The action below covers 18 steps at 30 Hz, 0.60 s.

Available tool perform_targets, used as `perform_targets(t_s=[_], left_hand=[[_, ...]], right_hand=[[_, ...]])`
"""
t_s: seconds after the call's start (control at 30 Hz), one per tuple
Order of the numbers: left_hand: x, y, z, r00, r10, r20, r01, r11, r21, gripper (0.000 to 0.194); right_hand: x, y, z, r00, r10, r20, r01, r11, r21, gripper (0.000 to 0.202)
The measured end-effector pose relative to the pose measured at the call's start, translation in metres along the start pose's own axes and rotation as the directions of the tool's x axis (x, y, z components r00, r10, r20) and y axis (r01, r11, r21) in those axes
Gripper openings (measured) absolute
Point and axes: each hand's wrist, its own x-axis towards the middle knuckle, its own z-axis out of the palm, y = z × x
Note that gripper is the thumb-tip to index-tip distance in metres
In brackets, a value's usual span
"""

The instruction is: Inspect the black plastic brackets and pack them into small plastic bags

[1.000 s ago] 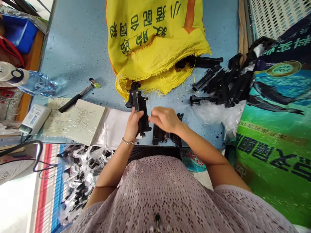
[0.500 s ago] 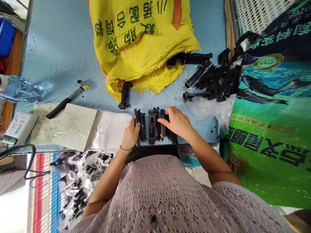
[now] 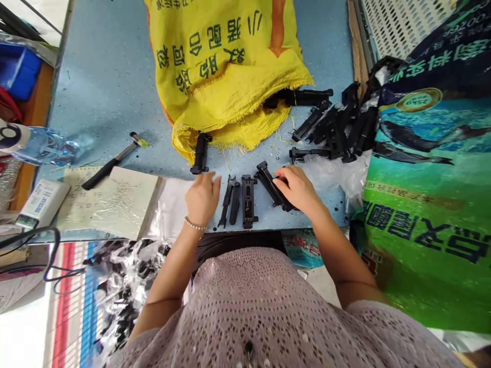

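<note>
Several black plastic parts lie near the front edge of the blue table (image 3: 115,102). An upright slotted part (image 3: 248,202) is in the middle, with two slimmer parts (image 3: 230,200) just left of it. My left hand (image 3: 202,199) hovers left of these, a little blurred, fingers bent and apart, holding nothing. On the right, my right hand (image 3: 297,188) has its fingers closed on a black part, largely hidden under them. A tilted black part (image 3: 270,184) lies against that hand's fingertips.
A yellow sack (image 3: 230,92) has a black part (image 3: 200,153) at its mouth. More black parts (image 3: 333,128) are heaped beside a green bag (image 3: 429,255). Leftward are a hammer (image 3: 111,166), a pad with small pins (image 3: 126,202) and a bottle (image 3: 46,145).
My left hand has let go of the left parts and lifted away leftward. My right hand has moved right, and the parts near it now lie tilted, apart from the middle one.
</note>
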Motion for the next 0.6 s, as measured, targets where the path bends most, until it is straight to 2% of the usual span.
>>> perform_targets(t_s=[0.07, 0.1, 0.17, 0.23, 0.3, 0.4, 0.5, 0.53, 0.6], left_hand=[[0.037, -0.007, -0.005, 0.988, 0.018, -0.154, -0.021, 1.0, -0.015, 0.035], [0.056, -0.01, -0.007, 0.985, -0.02, -0.171, 0.017, 1.0, -0.017, 0.036], [0.084, -0.014, -0.01, 0.988, -0.13, -0.081, 0.129, 0.992, -0.011, 0.033], [0.089, -0.011, -0.016, 0.987, -0.16, 0.017, 0.16, 0.987, -0.015, 0.027], [0.069, -0.001, -0.023, 0.997, -0.068, 0.044, 0.071, 0.994, -0.083, 0.027], [0.015, 0.018, -0.033, 0.994, 0.063, 0.093, -0.034, 0.958, -0.286, 0.039], [-0.023, 0.03, -0.036, 0.984, 0.082, 0.157, 0.014, 0.847, -0.531, 0.06], [-0.028, 0.031, -0.034, 0.982, 0.078, 0.173, 0.045, 0.791, -0.61, 0.064], [-0.03, 0.031, -0.03, 0.974, 0.054, 0.222, 0.128, 0.675, -0.726, 0.059]], right_hand=[[0.006, -0.014, 0.004, 0.998, -0.067, -0.016, 0.068, 0.995, 0.068, 0.012], [0.01, -0.022, 0.007, 0.994, -0.103, -0.017, 0.105, 0.989, 0.1, 0.012], [0.017, -0.038, 0.01, 0.985, -0.169, -0.019, 0.17, 0.973, 0.159, 0.011], [0.024, -0.049, 0.012, 0.981, -0.191, -0.032, 0.194, 0.955, 0.224, 0.012], [0.03, -0.056, 0.014, 0.988, -0.145, -0.058, 0.156, 0.936, 0.316, 0.017], [0.039, -0.061, 0.021, 0.997, -0.042, -0.066, 0.067, 0.891, 0.448, 0.026], [0.046, -0.068, 0.032, 0.998, 0.022, -0.067, 0.019, 0.83, 0.557, 0.023], [0.048, -0.071, 0.035, 0.997, 0.031, -0.071, 0.018, 0.801, 0.598, 0.025], [0.05, -0.078, 0.037, 0.997, -0.003, -0.082, 0.056, 0.758, 0.65, 0.03]])
